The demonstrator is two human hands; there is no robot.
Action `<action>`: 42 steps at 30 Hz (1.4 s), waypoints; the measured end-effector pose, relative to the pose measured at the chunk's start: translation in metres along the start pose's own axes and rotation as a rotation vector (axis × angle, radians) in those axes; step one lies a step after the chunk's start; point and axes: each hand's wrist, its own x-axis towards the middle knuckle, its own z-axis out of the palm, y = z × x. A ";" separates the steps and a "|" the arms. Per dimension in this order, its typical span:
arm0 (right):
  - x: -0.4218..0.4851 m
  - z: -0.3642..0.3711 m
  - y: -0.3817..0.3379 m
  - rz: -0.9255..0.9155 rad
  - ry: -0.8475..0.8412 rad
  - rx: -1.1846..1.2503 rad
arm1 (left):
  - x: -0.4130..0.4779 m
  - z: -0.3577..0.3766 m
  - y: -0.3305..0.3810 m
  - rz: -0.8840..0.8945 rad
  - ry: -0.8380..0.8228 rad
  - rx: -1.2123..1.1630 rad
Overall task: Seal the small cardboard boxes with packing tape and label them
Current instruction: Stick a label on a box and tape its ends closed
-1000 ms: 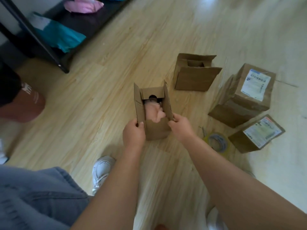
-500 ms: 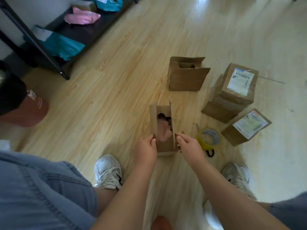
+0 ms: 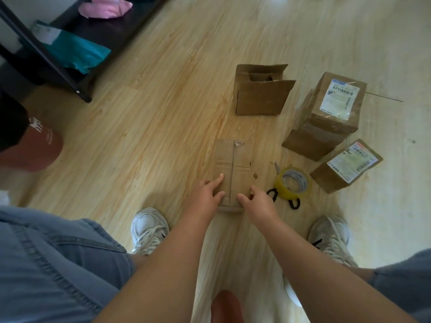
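Box point(image 3: 233, 164) on floor point(image 3: 163, 113), centre near, flaps folded shut. My left hand point(image 3: 207, 194) and right hand point(image 3: 256, 201) lie flat, fingers point(image 3: 218, 180) extended, pressing both flaps to hold the seam closed for tape point(image 3: 293, 183), lying just right.

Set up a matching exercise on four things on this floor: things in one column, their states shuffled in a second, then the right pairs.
Things:
1 nearest box
2 far box
3 tape roll
4 tall box

States:
A lies over the scissors
B flaps standing open
C taped, white label on top
D flaps folded down, unlabelled

Pairs: 1-D, 2-B, 3-A, 4-C.
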 end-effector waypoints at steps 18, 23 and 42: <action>0.000 0.024 0.004 -0.239 0.007 -0.108 | -0.002 -0.035 0.016 -0.275 0.194 -0.188; 0.002 0.027 0.007 -0.256 -0.270 0.035 | 0.005 -0.041 0.018 -0.359 0.112 -0.370; 0.014 -0.018 0.011 0.059 -0.286 0.678 | 0.002 -0.057 -0.012 -0.433 -0.002 -1.146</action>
